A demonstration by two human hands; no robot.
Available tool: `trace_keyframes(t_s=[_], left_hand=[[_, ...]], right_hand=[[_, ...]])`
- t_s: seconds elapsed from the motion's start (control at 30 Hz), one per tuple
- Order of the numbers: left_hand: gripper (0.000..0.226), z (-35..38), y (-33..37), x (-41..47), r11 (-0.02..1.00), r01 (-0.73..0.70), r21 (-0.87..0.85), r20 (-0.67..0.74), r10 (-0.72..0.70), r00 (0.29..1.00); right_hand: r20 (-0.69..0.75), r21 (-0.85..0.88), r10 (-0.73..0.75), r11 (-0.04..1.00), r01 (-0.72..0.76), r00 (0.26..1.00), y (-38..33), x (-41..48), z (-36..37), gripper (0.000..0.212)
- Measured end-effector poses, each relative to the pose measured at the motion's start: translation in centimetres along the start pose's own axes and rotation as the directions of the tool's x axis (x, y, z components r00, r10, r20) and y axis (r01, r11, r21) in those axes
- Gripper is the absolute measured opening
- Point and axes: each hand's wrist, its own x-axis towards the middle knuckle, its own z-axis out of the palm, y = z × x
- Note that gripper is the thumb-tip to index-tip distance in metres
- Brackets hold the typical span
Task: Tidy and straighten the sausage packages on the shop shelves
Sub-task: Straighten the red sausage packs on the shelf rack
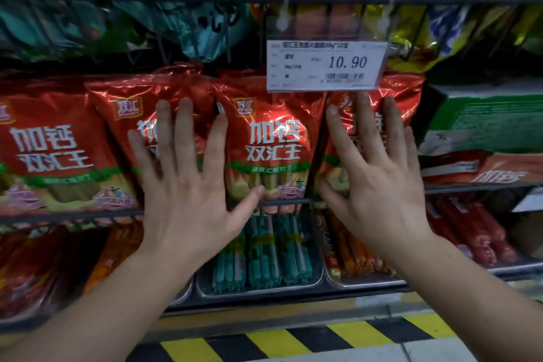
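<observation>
Hands both lie flat with fingers spread: my left hand [182,185] presses the second red sausage package [138,103], thumb touching the centre package [273,138]; my right hand [379,185] rests on the right-end package [408,89] under the 10.90 price tag [326,66]. All three packages stand upright behind the wire shelf rail [73,216].

Price tag [326,66] "10.90"; packages [273,144] "双汇王"
</observation>
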Motion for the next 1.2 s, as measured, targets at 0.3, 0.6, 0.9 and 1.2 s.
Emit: trace_keyframes(t_s=[0.3,0.6,0.9,1.2], left_hand=[[0.081,-1.0,-3.7,0.8,0.988,-0.153,-0.002,0.007,0.153,0.988],[0.071,-1.7,-5.6,-0.3,0.946,-0.273,-0.174,-0.038,0.271,0.962],[0.064,-3.1,-2.1,-2.2,0.916,-0.342,-0.211,-0.02,0.345,0.938],[0.057,-4.7,8.3,-3.1,0.854,-0.492,-0.168,-0.005,0.499,0.867]], right_hand=[[0.032,-0.039,0.062,0.997,-0.061,0.998,-1.7,0.8,-0.5,0.092],[0.073,0.08,0.131,0.987,-0.136,0.989,-3.3,0.6,-1.8,0.09],[0.114,0.03,0.077,0.996,-0.081,0.991,-2.0,-1.0,-5.3,0.079],[-0.004,0.088,-0.081,0.993,0.081,0.997,6.4,-9.7,-7.8,0.045]])
